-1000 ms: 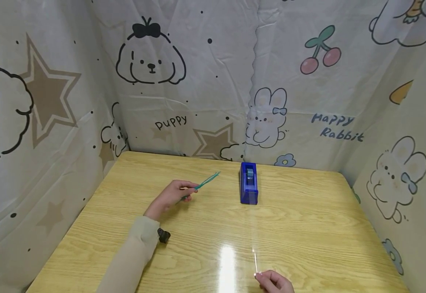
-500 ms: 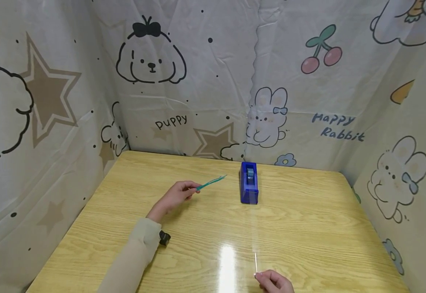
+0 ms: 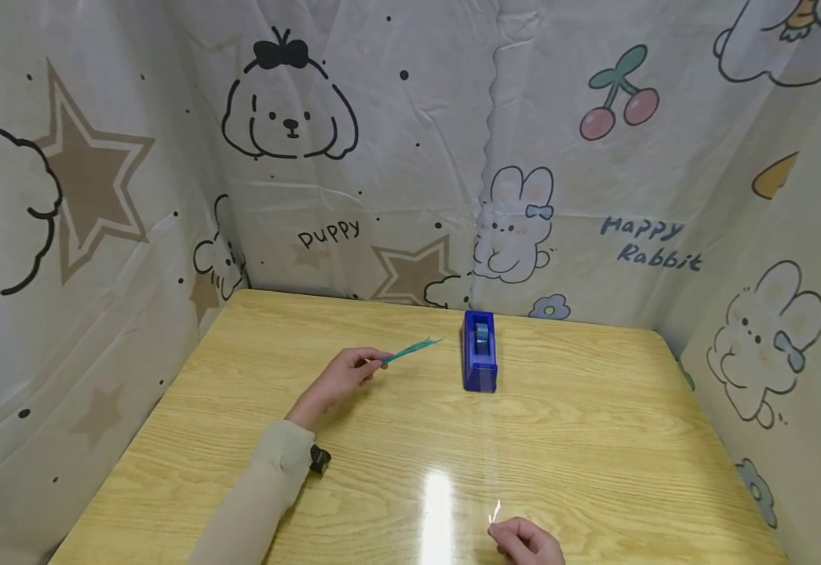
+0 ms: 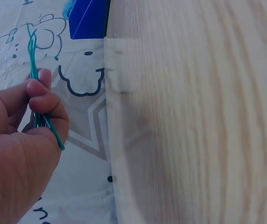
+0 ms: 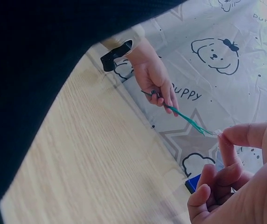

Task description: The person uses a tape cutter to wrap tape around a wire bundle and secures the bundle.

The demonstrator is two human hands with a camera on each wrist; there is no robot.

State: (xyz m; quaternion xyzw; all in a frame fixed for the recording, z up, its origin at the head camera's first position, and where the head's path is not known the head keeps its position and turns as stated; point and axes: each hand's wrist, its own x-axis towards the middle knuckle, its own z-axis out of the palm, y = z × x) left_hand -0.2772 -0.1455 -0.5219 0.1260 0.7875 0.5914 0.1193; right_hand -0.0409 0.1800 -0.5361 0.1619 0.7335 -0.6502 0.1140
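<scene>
A bundle of thin green wires [image 3: 412, 349] is pinched between the thumb and fingers of my left hand [image 3: 340, 377], above the left middle of the table. Its loose ends point right, toward a blue tape dispenser [image 3: 479, 373] at the back. In the left wrist view, the green wires [image 4: 32, 58] run through the fingers, with one end sticking out below. At the front, my right hand [image 3: 529, 541] pinches the end of a clear tape strip [image 3: 491, 463]. That strip stretches from the dispenser toward the right hand and catches light near the fingertips.
The wooden table [image 3: 615, 439] has a glare patch left of the right hand. A printed curtain [image 3: 382, 157] encloses its back and sides. A black wrist camera [image 3: 320, 459] sits at the left cuff.
My left hand has shifted slightly right, and the green wires' ends have swung right toward the dispenser. The tape's bright edge by the right fingertips has tilted; the right hand has barely moved.
</scene>
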